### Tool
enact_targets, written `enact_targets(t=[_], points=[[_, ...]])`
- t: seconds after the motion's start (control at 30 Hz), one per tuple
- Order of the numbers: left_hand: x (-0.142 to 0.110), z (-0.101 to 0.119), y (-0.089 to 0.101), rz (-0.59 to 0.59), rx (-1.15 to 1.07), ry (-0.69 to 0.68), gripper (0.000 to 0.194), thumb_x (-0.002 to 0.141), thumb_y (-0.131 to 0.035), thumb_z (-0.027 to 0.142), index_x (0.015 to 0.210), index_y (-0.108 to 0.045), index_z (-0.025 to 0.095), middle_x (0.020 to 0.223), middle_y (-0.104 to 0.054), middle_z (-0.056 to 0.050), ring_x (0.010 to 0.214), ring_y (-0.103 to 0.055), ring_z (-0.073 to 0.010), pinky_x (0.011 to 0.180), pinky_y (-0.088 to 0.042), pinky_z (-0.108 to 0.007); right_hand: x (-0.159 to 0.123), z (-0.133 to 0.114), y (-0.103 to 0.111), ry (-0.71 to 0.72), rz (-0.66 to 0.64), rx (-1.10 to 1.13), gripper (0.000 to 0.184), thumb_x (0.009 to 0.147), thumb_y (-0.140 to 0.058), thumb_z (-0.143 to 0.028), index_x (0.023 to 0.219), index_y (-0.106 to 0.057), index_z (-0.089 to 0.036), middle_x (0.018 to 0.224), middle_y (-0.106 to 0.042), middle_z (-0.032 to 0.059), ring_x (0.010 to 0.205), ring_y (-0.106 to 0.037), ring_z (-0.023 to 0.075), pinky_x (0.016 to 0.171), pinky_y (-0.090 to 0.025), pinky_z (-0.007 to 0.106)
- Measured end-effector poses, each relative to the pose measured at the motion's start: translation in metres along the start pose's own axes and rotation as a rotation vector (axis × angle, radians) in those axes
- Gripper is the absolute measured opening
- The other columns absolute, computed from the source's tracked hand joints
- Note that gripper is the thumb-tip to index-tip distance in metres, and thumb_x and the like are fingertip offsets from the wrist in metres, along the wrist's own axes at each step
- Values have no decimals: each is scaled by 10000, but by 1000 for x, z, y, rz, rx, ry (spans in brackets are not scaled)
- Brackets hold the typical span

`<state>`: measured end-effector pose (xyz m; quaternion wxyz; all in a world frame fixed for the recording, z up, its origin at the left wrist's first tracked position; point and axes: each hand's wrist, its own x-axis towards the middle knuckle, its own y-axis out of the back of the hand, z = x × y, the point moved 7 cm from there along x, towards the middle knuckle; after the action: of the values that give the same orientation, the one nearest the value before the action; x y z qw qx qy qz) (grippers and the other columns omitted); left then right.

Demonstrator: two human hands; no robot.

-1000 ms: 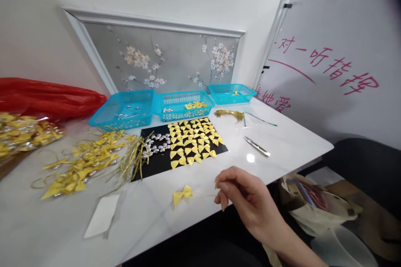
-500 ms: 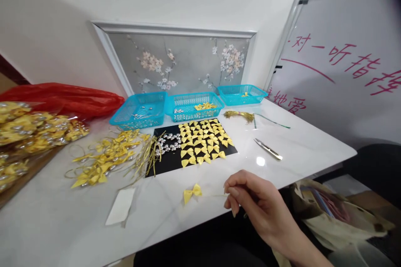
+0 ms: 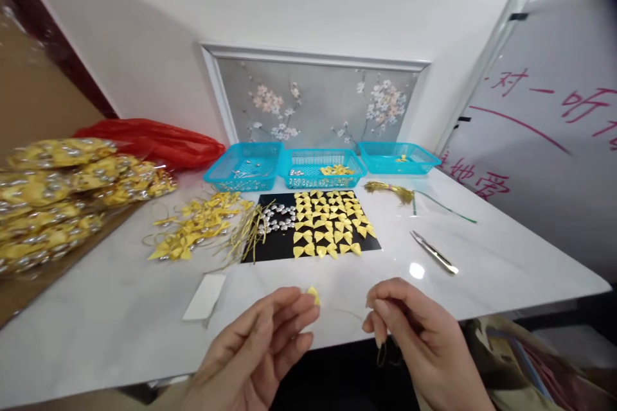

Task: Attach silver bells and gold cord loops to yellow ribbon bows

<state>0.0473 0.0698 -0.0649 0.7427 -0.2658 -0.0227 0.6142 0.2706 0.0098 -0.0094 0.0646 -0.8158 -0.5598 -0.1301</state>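
Note:
My right hand point(image 3: 414, 327) pinches a thin gold cord point(image 3: 349, 313) between thumb and fingertips, and a small loop hangs below the fingers. A yellow ribbon bow point(image 3: 314, 296) is at the cord's other side, mostly hidden behind the fingers of my left hand point(image 3: 270, 334). That left hand is open, its fingers loosely curved and apart. Beyond them, a black mat point(image 3: 270, 252) carries rows of yellow bows point(image 3: 328, 225), a ring of silver beads point(image 3: 277, 217) and a bunch of gold cords point(image 3: 245, 231).
Three blue baskets point(image 3: 321, 155) line the wall. Tweezers point(image 3: 434, 252) and a bundle of gold cords point(image 3: 388, 189) lie at right. At left are finished bows point(image 3: 202, 225), bagged bows point(image 3: 72, 192), a red bag point(image 3: 154, 141) and a white card point(image 3: 205, 297).
My left hand has come into view from below and reached the bow, covering most of it. My right hand still pinches the cord. The camera view has turned left.

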Motion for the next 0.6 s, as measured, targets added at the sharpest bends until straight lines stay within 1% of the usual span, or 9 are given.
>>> enact_targets(t=[0.07,0.13,0.2,0.27,0.33,0.4,0.43,0.5,0.6], points=[[-2,18,-31,-29,-67,88,353,664,-853,441,941,-788,234,1022,-797,-90,1099,-689,-308,854,-606,-328,1,0,-2,-8,5,-20,232,966,-540,-407,865,-631,-220,613,-543,-29,637,-636,154,643,-533,237],[1,34,-40,12,-43,18,366,628,-869,443,910,-784,225,964,-799,-82,1022,-720,-283,826,-610,-314,2,2,-5,-21,-5,-27,247,964,-539,-420,857,-632,-218,619,-549,-28,624,-631,152,644,-534,243],[11,52,-38,48,150,-166,264,708,-806,430,843,-745,211,892,-780,-65,912,-733,-243,791,-610,-317,5,8,-10,-34,-26,-14,257,965,-534,-429,868,-634,-214,624,-552,-25,625,-632,155,658,-537,252],[21,78,-33,126,497,-464,227,804,-689,417,725,-645,208,796,-729,-31,802,-709,-206,736,-604,-320,10,17,-15,-49,-59,5,266,970,-526,-436,886,-633,-208,619,-549,-22,642,-639,162,676,-539,261],[35,96,-26,190,621,-575,233,861,-599,399,715,-593,217,802,-696,-21,788,-675,-198,748,-580,-337,16,28,-21,-64,-108,16,282,967,-525,-453,897,-627,-200,615,-549,-18,657,-640,168,695,-544,273],[48,116,-25,253,755,-671,343,945,-442,394,674,-560,219,849,-684,-35,808,-640,-201,786,-541,-354,21,39,-27,-83,-144,27,310,957,-530,-481,902,-623,-190,618,-553,-12,651,-632,173,698,-552,290],[55,125,-29,257,851,-704,330,946,-453,372,683,-580,218,846,-687,-39,827,-632,-214,817,-519,-372,24,44,-28,-94,-149,34,324,951,-533,-493,906,-623,-185,619,-555,-9,645,-626,174,696,-555,299],[70,134,-43,189,1066,-726,154,891,-575,293,785,-658,217,806,-695,-29,824,-634,-235,839,-499,-398,27,51,-30,-109,-135,50,339,943,-540,-503,901,-625,-177,618,-558,-6,626,-612,172,684,-555,304],[94,132,-66,40,1350,-720,68,881,-632,214,876,-698,201,954,-720,-47,959,-644,-252,922,-485,-437,28,56,-29,-112,-110,73,343,937,-551,-503,885,-627,-173,602,-559,-7,601,-600,162,666,-547,290]])
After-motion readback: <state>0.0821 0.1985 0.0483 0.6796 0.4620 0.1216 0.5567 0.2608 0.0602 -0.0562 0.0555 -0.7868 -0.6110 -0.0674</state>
